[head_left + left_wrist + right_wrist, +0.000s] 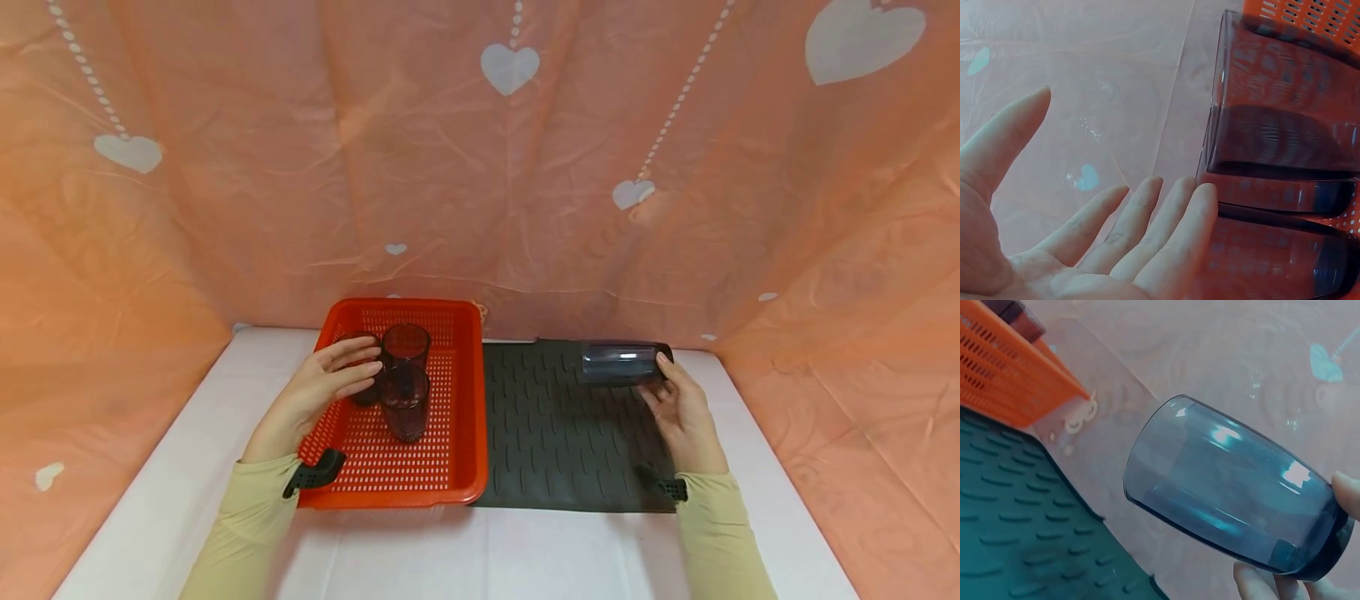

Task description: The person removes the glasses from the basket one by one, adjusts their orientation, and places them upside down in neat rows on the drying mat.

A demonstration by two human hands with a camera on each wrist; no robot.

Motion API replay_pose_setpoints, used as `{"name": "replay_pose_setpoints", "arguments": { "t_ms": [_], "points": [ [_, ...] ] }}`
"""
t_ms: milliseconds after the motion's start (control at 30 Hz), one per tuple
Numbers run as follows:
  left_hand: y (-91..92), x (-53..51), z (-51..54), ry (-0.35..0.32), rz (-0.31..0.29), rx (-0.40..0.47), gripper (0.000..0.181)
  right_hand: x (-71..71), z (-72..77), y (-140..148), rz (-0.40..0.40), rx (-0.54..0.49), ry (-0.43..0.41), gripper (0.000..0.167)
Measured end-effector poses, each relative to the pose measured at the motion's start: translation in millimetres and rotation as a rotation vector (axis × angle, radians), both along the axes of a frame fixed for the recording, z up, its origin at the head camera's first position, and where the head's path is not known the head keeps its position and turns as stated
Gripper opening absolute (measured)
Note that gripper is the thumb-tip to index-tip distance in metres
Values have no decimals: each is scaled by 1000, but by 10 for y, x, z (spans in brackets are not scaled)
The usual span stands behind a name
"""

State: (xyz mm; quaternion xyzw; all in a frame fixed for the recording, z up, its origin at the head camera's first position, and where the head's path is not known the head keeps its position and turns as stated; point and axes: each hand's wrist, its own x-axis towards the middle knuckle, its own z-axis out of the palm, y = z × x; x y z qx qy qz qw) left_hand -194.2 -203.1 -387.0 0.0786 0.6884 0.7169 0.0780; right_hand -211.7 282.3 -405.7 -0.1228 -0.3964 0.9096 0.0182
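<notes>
My right hand [684, 408] grips a dark tinted drinking glass [621, 364] near its base, thumb on one side and fingers on the other. The glass lies sideways in the air over the black ridged mat [540, 442], its mouth towards the left. In the right wrist view the glass [1229, 487] is see-through and nothing shows inside. Over the left side of a red plastic basket [468, 417], my left hand [322, 387] extends its fingers beside several purple-tinted glasses [405, 408]. The left fingers partly cover one glass; whether they touch it, I cannot tell.
The basket has slotted walls and stands directly left of the mat on a white tabletop [405, 554]. An orange sheet [450, 167] with white hearts hangs behind and along both sides.
</notes>
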Motion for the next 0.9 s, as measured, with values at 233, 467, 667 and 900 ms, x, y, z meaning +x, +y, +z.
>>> {"name": "replay_pose_setpoints", "arguments": {
  "t_ms": [233,467,667,900],
  "points": [
    [0,9,-23,4,-7,-17,61,-8,-44,133,-50,57,37,9],
    [0,17,-27,-9,4,-45,61,-37,-76,202,-125,125,16,9],
    [18,-2,-43,-39,6,-67,63,-31,-90,295,-185,148,-38,28],
    [36,-8,-48,-37,-9,-82,65,-23,-104,396,-194,122,41,32]
  ]
}}
